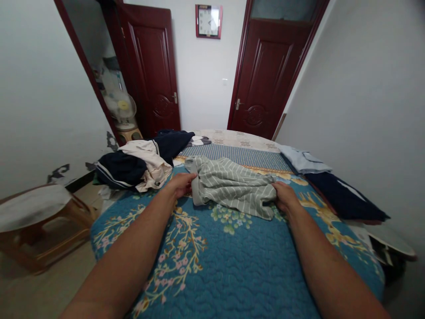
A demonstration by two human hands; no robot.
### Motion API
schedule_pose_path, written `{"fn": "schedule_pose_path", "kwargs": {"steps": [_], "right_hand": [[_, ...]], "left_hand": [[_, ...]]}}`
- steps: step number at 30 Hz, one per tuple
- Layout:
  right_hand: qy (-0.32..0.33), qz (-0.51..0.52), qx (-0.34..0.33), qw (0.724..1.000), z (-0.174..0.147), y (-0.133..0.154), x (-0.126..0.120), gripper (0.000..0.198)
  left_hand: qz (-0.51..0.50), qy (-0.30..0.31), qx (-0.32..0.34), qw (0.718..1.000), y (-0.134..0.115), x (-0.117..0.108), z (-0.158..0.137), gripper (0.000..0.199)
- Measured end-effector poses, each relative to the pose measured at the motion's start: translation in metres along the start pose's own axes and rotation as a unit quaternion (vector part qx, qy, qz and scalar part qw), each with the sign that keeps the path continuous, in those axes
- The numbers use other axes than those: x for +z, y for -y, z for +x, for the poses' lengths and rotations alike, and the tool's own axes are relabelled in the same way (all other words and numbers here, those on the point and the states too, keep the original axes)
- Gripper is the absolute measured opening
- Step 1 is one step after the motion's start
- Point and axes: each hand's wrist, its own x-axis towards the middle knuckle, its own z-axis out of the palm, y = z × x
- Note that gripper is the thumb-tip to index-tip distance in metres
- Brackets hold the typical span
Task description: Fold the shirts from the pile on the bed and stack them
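Note:
A grey-green garment with white stripes [232, 181] lies loosely spread and wrinkled over the patterned blue cover [239, 266]. A plain, wide band runs along its left end; whether it is shorts or a top I cannot tell. At that band, my left hand [183, 184] pinches the edge, with fingertips partly hidden by the cloth. My right hand [284, 195] grips the opposite end, its fingers mostly behind the fabric. Between both hands the cloth sags onto the cover.
On the left lie heaped navy clothes [121, 170] and a cream garment [149, 159]. Along the right edge are a folded light blue garment [303, 159] and folded navy clothing [345, 197]. A wooden stool [49, 248] stands at left, with a fan [122, 106] behind.

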Motion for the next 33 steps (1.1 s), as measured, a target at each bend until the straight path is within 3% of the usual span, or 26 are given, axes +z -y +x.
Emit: {"fn": "schedule_pose_path", "kwargs": {"steps": [2,4,5,8,9,11,14,17,19,20,23,25,26,28,30,33], "right_hand": [[-0.014,0.015,-0.012,1.000,0.000,0.002,0.000,0.024],[-0.022,0.031,-0.024,0.999,-0.003,0.005,0.003,0.022],[-0.014,0.037,-0.024,0.999,-0.005,0.007,0.006,0.022],[0.071,0.031,-0.001,0.997,-0.017,0.010,0.018,0.021],[0.101,0.024,0.006,0.995,-0.022,0.010,0.024,0.021],[0.131,0.014,0.009,0.991,-0.030,0.007,0.035,0.021],[0.120,0.012,0.005,0.993,-0.036,0.003,0.046,0.023],[0.091,0.012,0.009,0.996,-0.036,0.000,0.048,0.024],[0.077,0.013,0.018,0.997,-0.034,0.000,0.047,0.024],[0.076,0.014,0.022,0.997,-0.033,0.000,0.046,0.025],[0.078,0.020,0.022,0.997,-0.031,-0.001,0.044,0.027],[0.078,0.024,0.016,0.997,-0.031,-0.001,0.045,0.025],[0.078,0.027,0.013,0.997,-0.032,-0.002,0.045,0.024],[0.083,0.035,0.005,0.996,-0.033,-0.001,0.046,0.024],[0.092,0.042,0.000,0.995,-0.035,0.002,0.046,0.025],[0.121,0.045,-0.013,0.992,-0.038,0.010,0.044,0.022]], "left_hand": [[0.012,-0.044,0.016,0.999,-0.005,-0.005,0.001,0.028],[0.053,-0.126,0.055,0.989,-0.013,-0.018,0.003,0.023],[0.092,-0.181,0.084,0.976,-0.016,-0.026,0.004,0.022],[0.243,-0.331,0.178,0.894,-0.017,-0.050,0.011,0.022],[0.268,-0.351,0.193,0.876,-0.015,-0.055,0.015,0.023],[0.266,-0.357,0.203,0.872,-0.007,-0.059,0.022,0.026],[0.251,-0.362,0.238,0.866,0.003,-0.054,0.026,0.035],[0.281,-0.363,0.330,0.825,-0.002,-0.040,0.017,0.038],[0.326,-0.321,0.379,0.805,-0.013,-0.029,0.004,0.030],[0.356,-0.270,0.387,0.807,-0.019,-0.023,-0.004,0.026],[0.457,0.009,0.343,0.821,-0.030,-0.003,-0.029,0.027],[0.520,0.175,0.287,0.785,-0.029,0.013,-0.042,0.042],[0.548,0.220,0.268,0.761,-0.026,0.021,-0.047,0.049],[0.592,0.243,0.258,0.724,-0.019,0.037,-0.054,0.045],[0.611,0.234,0.276,0.704,-0.014,0.047,-0.055,0.027],[0.583,0.239,0.303,0.715,-0.019,0.039,-0.050,0.020]]}}
